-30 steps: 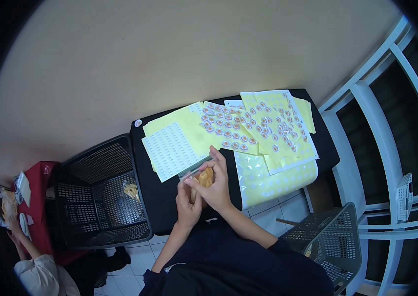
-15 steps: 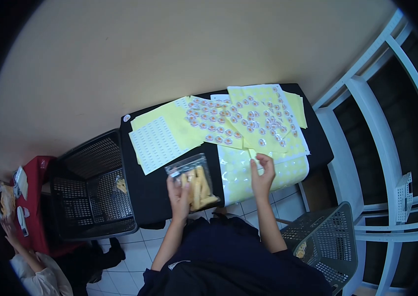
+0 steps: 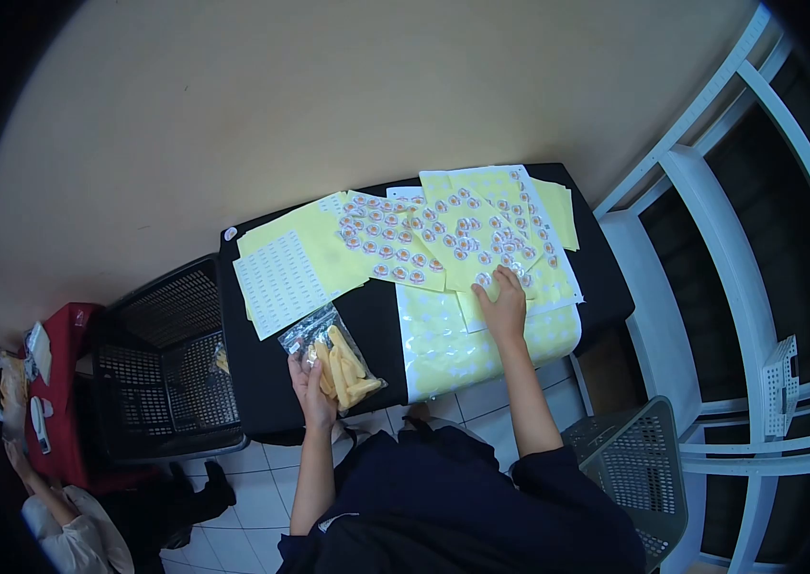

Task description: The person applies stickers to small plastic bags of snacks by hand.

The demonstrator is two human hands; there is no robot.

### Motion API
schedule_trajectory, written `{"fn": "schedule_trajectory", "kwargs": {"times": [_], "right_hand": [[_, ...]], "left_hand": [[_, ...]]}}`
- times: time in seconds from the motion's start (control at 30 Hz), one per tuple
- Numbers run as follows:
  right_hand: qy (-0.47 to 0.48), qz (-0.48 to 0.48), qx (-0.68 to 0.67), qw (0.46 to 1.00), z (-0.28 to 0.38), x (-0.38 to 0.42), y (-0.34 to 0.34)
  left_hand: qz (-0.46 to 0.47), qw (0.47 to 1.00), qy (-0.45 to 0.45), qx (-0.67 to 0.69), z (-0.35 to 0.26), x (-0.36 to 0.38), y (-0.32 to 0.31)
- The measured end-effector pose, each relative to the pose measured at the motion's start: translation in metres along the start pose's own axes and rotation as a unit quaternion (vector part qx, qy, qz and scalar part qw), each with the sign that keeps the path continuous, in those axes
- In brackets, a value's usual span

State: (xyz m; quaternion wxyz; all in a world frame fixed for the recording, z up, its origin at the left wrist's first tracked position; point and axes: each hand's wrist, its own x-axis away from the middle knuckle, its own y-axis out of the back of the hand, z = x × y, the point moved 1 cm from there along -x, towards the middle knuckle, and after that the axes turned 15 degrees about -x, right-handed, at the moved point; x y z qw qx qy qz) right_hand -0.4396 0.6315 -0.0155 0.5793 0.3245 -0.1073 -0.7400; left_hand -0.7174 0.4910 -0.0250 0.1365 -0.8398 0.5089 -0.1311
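My left hand (image 3: pixel 311 390) grips the lower left side of a clear zip bag (image 3: pixel 340 362) holding several pale yellow stick-shaped pieces. The bag lies tilted over the near edge of the black-covered table. My right hand (image 3: pixel 505 311) rests on the yellow sticker sheets (image 3: pixel 496 206), thumb and fingers apart, fingertips touching the lower part among the round stickers. Whether a sticker is lifted there I cannot make out. To the left lies a white sheet of small printed labels (image 3: pixel 280 277) on yellow backing.
A black plastic basket (image 3: pixel 170 383) stands left of the table, with a bag in it. A grey basket (image 3: pixel 644 469) is at the right. Farther left, a person's arm (image 3: pixel 36 483) reaches to a red-covered table (image 3: pixel 70 383). White metal framing (image 3: pixel 711 230) runs along the right.
My right hand has moved up from the near edge of the sheets onto the round stickers, its pinch opened. The bag in my left hand has shifted left and tilted. The view has shifted slightly.
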Motion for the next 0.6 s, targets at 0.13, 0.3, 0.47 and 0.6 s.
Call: {"fn": "schedule_trajectory", "kwargs": {"times": [0.13, 0.3, 0.47, 0.6], "right_hand": [[-0.003, 0.003, 0.008, 1.000, -0.002, 0.001, -0.002], [0.021, 0.004, 0.037, 0.999, -0.004, 0.002, -0.005], [-0.045, 0.007, -0.013, 0.999, 0.005, -0.005, 0.001], [-0.090, 0.022, -0.039, 0.995, -0.002, -0.010, 0.000]], "left_hand": [[0.009, 1.000, -0.006, 0.000, -0.002, 0.000, -0.002], [-0.001, 1.000, -0.009, 0.001, -0.004, 0.001, -0.003], [0.002, 1.000, -0.006, 0.004, -0.001, 0.000, -0.001], [0.002, 1.000, 0.001, 0.002, 0.002, -0.001, 0.003]]}}
